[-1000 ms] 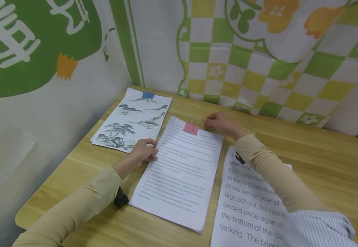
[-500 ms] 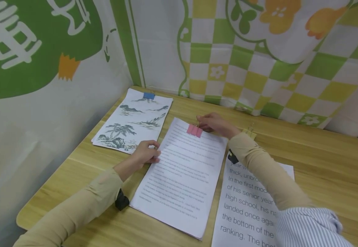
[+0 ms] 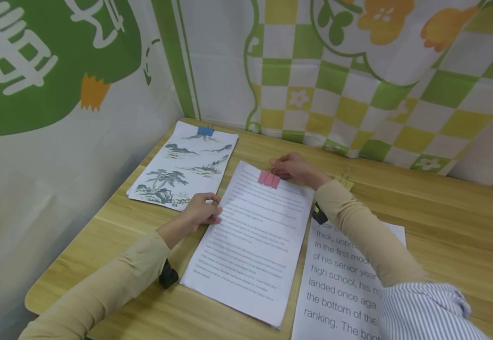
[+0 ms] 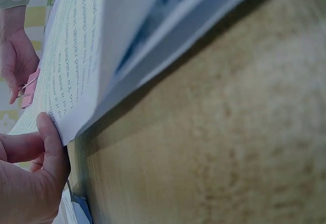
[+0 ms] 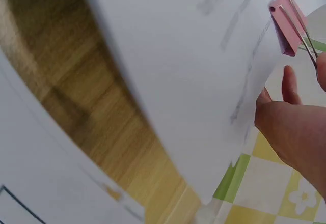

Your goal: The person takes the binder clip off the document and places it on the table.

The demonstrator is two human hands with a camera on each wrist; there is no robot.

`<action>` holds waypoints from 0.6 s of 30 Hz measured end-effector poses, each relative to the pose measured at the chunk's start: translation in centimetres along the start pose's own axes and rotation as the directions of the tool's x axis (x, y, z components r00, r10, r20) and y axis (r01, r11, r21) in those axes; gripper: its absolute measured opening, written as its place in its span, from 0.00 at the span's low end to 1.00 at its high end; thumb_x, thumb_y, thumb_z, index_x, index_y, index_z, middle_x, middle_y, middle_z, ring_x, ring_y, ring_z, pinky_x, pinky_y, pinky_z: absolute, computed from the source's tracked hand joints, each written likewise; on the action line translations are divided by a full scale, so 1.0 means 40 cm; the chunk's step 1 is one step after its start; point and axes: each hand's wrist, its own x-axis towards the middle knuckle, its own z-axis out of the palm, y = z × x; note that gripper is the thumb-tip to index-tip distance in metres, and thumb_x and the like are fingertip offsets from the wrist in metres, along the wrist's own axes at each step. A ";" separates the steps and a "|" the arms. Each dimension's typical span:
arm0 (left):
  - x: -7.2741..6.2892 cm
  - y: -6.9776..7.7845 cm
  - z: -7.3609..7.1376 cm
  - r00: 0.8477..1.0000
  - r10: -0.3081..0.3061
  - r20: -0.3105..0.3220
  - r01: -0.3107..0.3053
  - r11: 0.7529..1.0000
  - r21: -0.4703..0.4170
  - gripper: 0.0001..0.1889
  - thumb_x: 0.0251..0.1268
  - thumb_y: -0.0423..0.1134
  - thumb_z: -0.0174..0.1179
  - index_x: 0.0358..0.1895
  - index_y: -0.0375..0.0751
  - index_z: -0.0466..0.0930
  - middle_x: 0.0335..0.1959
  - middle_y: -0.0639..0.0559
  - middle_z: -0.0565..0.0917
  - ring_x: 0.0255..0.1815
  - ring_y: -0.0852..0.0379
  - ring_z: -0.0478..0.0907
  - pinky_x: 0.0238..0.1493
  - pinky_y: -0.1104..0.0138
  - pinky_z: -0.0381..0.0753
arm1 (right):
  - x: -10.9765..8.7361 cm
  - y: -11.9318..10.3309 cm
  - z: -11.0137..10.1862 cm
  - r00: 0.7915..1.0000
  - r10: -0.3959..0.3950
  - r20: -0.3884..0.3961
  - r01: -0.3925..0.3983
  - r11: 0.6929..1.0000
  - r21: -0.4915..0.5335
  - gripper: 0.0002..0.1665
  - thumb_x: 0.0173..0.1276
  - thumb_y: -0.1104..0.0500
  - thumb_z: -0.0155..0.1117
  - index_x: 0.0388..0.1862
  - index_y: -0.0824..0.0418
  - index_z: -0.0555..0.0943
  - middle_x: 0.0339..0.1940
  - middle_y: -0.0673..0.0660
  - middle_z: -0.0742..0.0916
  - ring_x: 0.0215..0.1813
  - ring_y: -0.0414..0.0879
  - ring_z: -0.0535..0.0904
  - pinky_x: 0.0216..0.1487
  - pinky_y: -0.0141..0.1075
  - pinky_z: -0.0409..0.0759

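Observation:
A stack of printed paper (image 3: 246, 250) lies in the middle of the wooden table, a pink binder clip (image 3: 268, 179) on its top edge. My left hand (image 3: 201, 208) grips the stack's left edge, the thumb over the top sheet in the left wrist view. At the far edge, my right hand (image 3: 295, 169) pinches the clip's wire handle (image 5: 300, 28) with its fingertips. In the right wrist view the clip's pink body (image 5: 289, 23) sits on the sheets, and the stack's near side stands off the table.
To the left lies another stack with ink landscapes (image 3: 182, 165), under a blue binder clip (image 3: 205, 131). Right of the middle stack is a large-print stack (image 3: 335, 293), partly beneath my right arm, with a yellow clip (image 3: 345, 182) at its top. A patterned curtain (image 3: 314, 94) hangs behind the table.
My right hand has moved left onto the pink clip's handle, from just beside it. The stack and clip have shifted slightly to the right. My left hand has stayed at the stack's edge.

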 end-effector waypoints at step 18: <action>0.015 -0.005 0.018 0.999 -0.016 -0.036 0.015 1.000 -0.021 0.14 0.62 0.25 0.51 0.52 0.29 0.70 0.38 0.43 0.71 0.22 0.63 0.75 0.27 0.77 0.82 | -0.003 -0.008 0.004 0.978 -0.104 -0.183 0.131 0.981 0.141 0.09 0.71 0.65 0.52 0.29 0.64 0.70 0.38 0.56 0.82 0.34 0.36 0.81 0.57 0.37 0.81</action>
